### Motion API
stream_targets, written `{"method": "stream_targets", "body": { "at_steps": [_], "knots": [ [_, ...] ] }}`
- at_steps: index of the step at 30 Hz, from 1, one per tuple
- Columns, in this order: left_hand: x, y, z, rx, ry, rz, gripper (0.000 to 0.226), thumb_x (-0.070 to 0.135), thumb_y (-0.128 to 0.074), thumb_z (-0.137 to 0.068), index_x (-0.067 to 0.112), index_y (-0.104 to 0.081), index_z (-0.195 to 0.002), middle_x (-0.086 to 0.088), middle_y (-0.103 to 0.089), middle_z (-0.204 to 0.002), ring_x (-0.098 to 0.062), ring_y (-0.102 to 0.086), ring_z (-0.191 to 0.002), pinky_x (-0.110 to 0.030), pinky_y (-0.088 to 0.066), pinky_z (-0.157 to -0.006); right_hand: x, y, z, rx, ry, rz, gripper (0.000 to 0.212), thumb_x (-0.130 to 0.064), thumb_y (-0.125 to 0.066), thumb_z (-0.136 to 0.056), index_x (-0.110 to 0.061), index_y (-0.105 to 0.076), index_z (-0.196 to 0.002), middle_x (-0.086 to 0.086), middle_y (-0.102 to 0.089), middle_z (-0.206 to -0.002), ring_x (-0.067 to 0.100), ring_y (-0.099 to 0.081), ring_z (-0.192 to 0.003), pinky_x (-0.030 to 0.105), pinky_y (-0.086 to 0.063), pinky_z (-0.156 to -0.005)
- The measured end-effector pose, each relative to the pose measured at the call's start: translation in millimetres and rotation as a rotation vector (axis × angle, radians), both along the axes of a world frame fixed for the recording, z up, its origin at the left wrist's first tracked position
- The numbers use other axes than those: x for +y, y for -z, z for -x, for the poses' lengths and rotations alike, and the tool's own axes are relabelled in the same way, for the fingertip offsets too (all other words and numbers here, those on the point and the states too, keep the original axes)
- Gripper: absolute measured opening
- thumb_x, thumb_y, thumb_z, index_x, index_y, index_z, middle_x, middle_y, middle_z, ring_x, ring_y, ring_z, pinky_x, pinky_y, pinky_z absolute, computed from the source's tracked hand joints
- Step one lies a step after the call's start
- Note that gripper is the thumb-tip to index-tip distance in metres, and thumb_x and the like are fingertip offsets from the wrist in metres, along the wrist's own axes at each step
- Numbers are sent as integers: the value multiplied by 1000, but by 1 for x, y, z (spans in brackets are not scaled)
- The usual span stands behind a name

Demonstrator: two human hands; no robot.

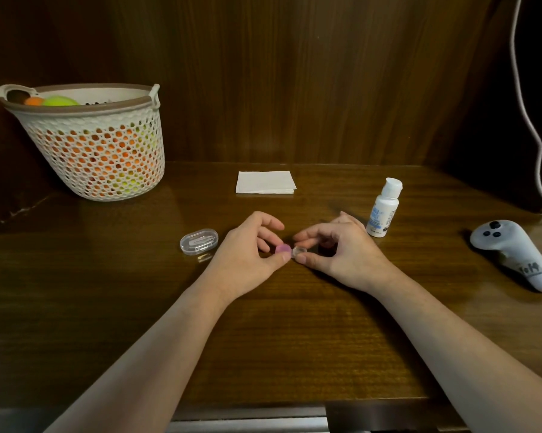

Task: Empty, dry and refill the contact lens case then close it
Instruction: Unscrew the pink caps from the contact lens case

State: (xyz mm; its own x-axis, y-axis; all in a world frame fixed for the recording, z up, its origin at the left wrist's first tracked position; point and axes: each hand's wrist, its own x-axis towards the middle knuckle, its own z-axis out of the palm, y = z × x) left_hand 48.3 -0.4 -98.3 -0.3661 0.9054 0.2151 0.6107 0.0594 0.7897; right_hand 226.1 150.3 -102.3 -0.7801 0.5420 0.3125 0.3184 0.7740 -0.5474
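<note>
Nearest the viewer, both forearms reach in over the desk and meet at the contact lens case, which is held low over the wood between the two hands. The left hand curls its thumb and fingers round the pink cap end; the right hand pinches the clear end between thumb and forefinger. The caps look to be on, though the fingers hide too much to be sure. Just left of the hands lies a small clear plastic box; to the right stands the solution bottle, cap shut, and further right a grey controller. Beyond, a folded tissue waits, with a basket far left. The risk: a cap twisted off with a jerk could splash old solution onto the desk, or the tiny cap could slip away.
</note>
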Motion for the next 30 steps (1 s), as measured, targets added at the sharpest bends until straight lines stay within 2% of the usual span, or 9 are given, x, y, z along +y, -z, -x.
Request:
{"method": "stream_targets", "body": {
  "at_steps": [4,9,13,18,21,24,26,30],
  "knots": [
    [-1,-1,0,-7,8,-11,47,32,-84,-88,37,-57,-126,18,-68,-114,0,-66,-97,-22,-57,-81,-1,-1,0,-5,-2,-4,26,-56,-80,-87,-52,-70,-111,-44,-71,-98,-8,-58,-106,48,-20,-126],
    [1,1,0,10,3,-11,46,31,-84,-88,39,-54,-121,21,-74,-106,11,-64,-97,-19,-53,-81,-1,-2,0,2,-3,-2,26,-54,-80,-88,-52,-70,-111,-43,-72,-98,-6,-60,-110,46,-17,-126],
    [2,2,1,-8,-2,-29,44,30,-83,-89,41,-55,-121,19,-74,-104,7,-66,-96,-22,-56,-79,-2,-2,-1,-1,-3,2,26,-53,-81,-88,-52,-70,-111,-41,-73,-99,-6,-61,-110,47,-17,-127],
    [1,1,2,-68,-6,-75,35,24,-74,-98,36,-63,-129,15,-72,-106,0,-68,-97,-28,-62,-85,-1,-2,-1,-6,-3,3,25,-51,-82,-88,-54,-68,-109,-42,-72,-99,-7,-58,-109,48,-17,-128],
    [0,-2,3,-74,-52,-103,28,28,-64,-104,36,-67,-130,17,-70,-113,2,-67,-103,-24,-60,-88,0,-2,-1,-10,-6,20,25,-51,-82,-88,-55,-68,-108,-44,-71,-100,-12,-54,-108,46,-16,-127],
    [0,-2,4,-53,-140,-149,19,29,-61,-105,33,-73,-119,19,-74,-106,4,-68,-101,-24,-58,-91,1,-1,-2,-9,-13,31,25,-50,-82,-88,-55,-68,-108,-45,-71,-100,-16,-51,-109,45,-15,-126],
    [0,1,5,-28,-207,-155,14,28,-63,-104,33,-75,-110,20,-74,-95,5,-69,-94,-22,-58,-86,1,-2,-2,-8,-12,35,25,-48,-82,-89,-55,-68,-109,-44,-71,-100,-13,-53,-109,46,-14,-127],
    [1,6,6,58,-309,-151,12,25,-67,-103,29,-78,-102,19,-71,-90,0,-68,-88,-13,-50,-76,0,-2,-2,-1,-2,28,26,-47,-82,-89,-54,-68,-110,-43,-72,-101,-8,-57,-113,42,-11,-126]
  ]
}}
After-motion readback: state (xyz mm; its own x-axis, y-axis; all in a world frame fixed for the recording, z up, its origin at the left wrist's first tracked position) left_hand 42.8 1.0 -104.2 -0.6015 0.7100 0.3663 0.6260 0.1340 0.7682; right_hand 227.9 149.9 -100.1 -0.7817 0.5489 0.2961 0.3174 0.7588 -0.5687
